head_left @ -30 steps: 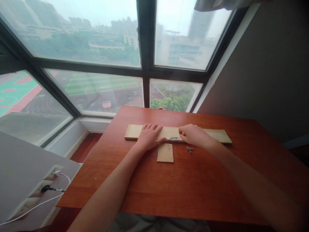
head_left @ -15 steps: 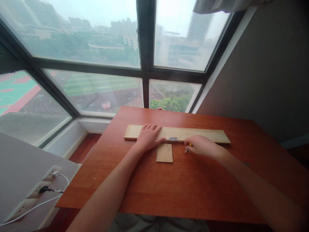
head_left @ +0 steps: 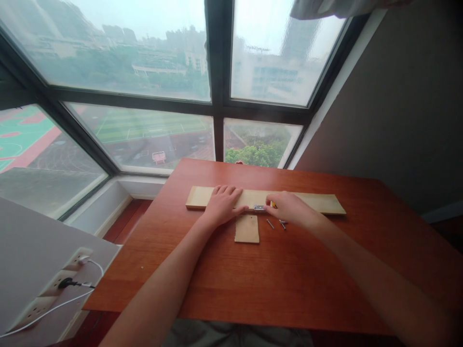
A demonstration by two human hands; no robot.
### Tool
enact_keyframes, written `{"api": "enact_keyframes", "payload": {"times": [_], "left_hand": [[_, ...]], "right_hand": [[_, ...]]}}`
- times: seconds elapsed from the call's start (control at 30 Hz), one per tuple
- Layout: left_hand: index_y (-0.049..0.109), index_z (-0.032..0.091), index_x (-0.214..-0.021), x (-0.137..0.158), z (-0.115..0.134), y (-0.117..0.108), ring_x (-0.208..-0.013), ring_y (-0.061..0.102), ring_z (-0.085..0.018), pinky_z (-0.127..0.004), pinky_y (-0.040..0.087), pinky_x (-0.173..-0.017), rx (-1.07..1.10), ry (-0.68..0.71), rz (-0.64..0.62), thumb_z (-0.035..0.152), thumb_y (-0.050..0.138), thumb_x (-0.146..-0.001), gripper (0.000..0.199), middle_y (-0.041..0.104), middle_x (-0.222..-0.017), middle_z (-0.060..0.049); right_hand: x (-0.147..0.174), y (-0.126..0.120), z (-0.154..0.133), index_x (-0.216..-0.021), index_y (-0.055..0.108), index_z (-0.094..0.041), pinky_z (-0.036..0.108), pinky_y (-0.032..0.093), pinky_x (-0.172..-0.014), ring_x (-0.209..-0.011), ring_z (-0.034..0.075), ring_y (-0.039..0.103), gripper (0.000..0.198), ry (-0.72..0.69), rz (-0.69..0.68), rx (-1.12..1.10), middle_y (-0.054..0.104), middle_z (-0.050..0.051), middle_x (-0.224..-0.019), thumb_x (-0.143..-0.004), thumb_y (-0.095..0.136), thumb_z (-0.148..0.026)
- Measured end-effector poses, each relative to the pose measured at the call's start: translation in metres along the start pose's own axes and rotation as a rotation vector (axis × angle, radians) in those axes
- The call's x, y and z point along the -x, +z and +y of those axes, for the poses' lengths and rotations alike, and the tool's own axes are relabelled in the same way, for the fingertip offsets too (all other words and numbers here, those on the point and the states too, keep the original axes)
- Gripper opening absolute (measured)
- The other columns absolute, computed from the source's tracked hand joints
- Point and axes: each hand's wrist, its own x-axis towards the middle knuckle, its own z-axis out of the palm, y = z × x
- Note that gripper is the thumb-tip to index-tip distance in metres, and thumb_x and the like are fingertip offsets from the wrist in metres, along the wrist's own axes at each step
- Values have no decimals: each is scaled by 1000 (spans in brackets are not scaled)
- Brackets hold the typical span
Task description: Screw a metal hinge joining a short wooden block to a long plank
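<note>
Left hand (head_left: pixel 222 205) flat on long board (head_left: pixel 318 202), right hand (head_left: pixel 287 209) pinching yellow-tipped tool (head_left: pixel 274 205) at hinge (head_left: pixel 259 207); slip risks scattering loose screws (head_left: pixel 277 223).

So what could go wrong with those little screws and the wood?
The loose screws lie free on the smooth table near the right hand; a nudge might roll them away. Only the left hand presses the long board, so it may slide. The small metal piece at the board's edge could shift out of line.
</note>
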Motion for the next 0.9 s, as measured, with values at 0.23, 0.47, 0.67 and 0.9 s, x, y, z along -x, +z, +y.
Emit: {"api": "enact_keyframes", "payload": {"times": [0.23, 0.47, 0.67, 0.9], "left_hand": [[53, 25, -130, 0, 1, -2, -116, 51, -28, -41, 32, -102, 0, 9, 1, 61, 51, -87, 56, 60, -124, -10], [54, 24, -129, 0, 0, 0, -116, 51, -28, -41, 32, -103, -8, 8, 1, 63, 51, -87, 57, 60, -124, -11], [54, 24, -129, 0, 0, 0, -116, 51, -28, -41, 32, -102, -12, 9, -1, 64, 49, -87, 58, 60, -124, -11], [54, 25, -128, -1, 0, 0, -116, 51, -29, -42, 31, -102, 9, 2, -3, 64, 50, -87, 57, 60, -124, -11]], "right_hand": [[-27, 13, -24, -92, 74, -18, 30, 43, -67, -86, 26, 69, 49, 3, -7, 139, 74, 15, -95, -95, 38, -50], [-34, 15, -30, -97, 74, -16, 30, 45, -71, -89, 26, 69, 32, -45, -55, 158, 73, 17, -99, -92, 47, -33], [-28, 5, -27, -97, 71, -19, 29, 42, -66, -87, 25, 68, 26, -73, -19, 160, 73, 13, -100, -90, 49, -30], [-21, 0, -16, -91, 70, -20, 27, 38, -63, -84, 23, 67, 23, -82, 9, 133, 73, 11, -94, -89, 49, -28]]}}
